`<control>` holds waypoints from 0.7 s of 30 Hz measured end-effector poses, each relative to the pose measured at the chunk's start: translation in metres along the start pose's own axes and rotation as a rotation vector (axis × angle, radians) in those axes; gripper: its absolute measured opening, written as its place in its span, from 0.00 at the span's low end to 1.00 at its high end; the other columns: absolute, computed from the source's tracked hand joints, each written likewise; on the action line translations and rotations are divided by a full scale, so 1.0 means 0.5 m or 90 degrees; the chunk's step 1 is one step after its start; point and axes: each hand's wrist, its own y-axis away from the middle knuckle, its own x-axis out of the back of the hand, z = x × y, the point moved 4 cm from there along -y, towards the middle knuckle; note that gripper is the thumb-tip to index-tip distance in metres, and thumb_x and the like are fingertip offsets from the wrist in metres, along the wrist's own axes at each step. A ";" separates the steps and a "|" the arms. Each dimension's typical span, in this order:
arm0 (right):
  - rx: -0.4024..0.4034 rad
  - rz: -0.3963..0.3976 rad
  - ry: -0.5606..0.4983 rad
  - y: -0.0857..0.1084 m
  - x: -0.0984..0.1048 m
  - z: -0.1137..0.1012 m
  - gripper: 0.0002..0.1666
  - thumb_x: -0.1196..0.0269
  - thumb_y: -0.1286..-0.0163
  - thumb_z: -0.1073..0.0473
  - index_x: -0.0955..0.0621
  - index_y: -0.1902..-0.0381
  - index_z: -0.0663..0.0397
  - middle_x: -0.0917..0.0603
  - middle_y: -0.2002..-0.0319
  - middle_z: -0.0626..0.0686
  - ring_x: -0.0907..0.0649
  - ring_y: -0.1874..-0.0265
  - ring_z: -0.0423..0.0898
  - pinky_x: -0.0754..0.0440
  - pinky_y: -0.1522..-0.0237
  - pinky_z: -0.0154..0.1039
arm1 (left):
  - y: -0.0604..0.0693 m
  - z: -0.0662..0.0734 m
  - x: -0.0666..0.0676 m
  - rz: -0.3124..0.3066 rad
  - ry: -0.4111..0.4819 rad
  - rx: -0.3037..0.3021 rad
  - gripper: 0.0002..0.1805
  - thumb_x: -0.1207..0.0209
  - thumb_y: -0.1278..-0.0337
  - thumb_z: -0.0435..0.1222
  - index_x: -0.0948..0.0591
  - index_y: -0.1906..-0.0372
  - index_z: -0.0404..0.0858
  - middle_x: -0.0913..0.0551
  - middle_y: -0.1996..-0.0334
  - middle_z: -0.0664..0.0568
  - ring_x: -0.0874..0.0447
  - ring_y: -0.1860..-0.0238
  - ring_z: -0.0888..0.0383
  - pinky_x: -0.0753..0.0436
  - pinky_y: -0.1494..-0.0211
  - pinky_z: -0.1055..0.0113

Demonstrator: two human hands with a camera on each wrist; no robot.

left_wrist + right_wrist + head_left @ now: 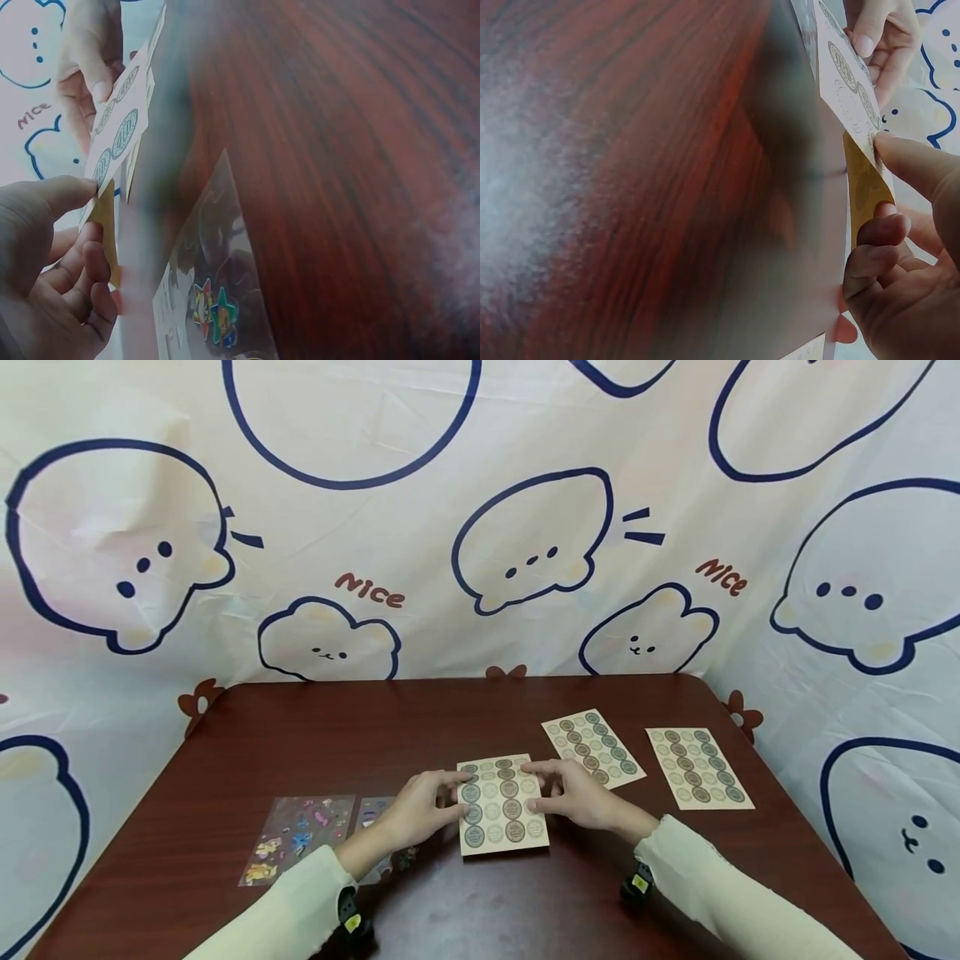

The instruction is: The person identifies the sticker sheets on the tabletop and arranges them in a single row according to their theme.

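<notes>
A cream sticker sheet (501, 806) printed with columns of round grey, brown and pale seals is held up off the table in front of me. My left hand (423, 810) pinches its left edge, thumb on the printed face. On the opposite edge, my right hand (581, 795) pinches it the same way. The left wrist view shows the sheet (120, 135) tilted, with another paper edge close behind it. In the right wrist view, a yellowish underside (866, 191) shows below the printed face, and the right fingers curl under it.
Two similar sticker sheets lie at the right: one slanted sheet (592, 747) beyond my right hand and another sheet (700, 768) farther right. At the left are a clear sheet (296, 839) of colourful cartoon stickers and a second clear sheet (371, 810), partly under my left arm. A patterned cloth (525, 635) hangs behind the table.
</notes>
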 end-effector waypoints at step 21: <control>0.002 -0.025 -0.005 0.025 -0.034 0.018 0.33 0.28 0.37 0.62 0.23 0.36 0.68 0.22 0.64 0.52 0.30 0.82 0.32 0.31 0.79 0.27 | 0.025 -0.010 -0.022 -0.042 0.011 0.001 0.23 0.33 0.42 0.31 0.19 0.40 0.30 0.22 0.76 0.56 0.30 0.82 0.67 0.30 0.76 0.73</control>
